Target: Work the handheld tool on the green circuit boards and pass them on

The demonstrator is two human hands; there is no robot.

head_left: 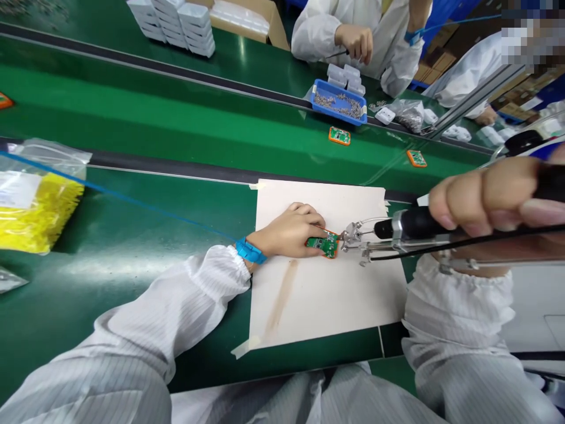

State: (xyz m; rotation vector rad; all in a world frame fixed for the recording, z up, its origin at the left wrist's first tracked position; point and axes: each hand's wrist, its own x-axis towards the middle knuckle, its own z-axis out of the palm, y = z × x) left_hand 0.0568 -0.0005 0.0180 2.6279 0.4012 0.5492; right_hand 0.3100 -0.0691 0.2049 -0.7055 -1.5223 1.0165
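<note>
My left hand, with a blue strap at the wrist, rests on a white paper sheet and is closed on a small green circuit board with an orange edge. At the upper right, my right hand is wrapped around the black handle of a soldering iron fitted with a metal solder-feed bracket and a thin black tube. The iron's tip end is at the board's right edge; whether it touches cannot be made out. My left fingers cover the left part of the board.
Tape holds the sheet to the green bench. A bag of yellow parts lies left. Beyond, a green belt carries more orange-edged boards. Across it stand a blue tray, white boxes and a co-worker's hand with a thin tool.
</note>
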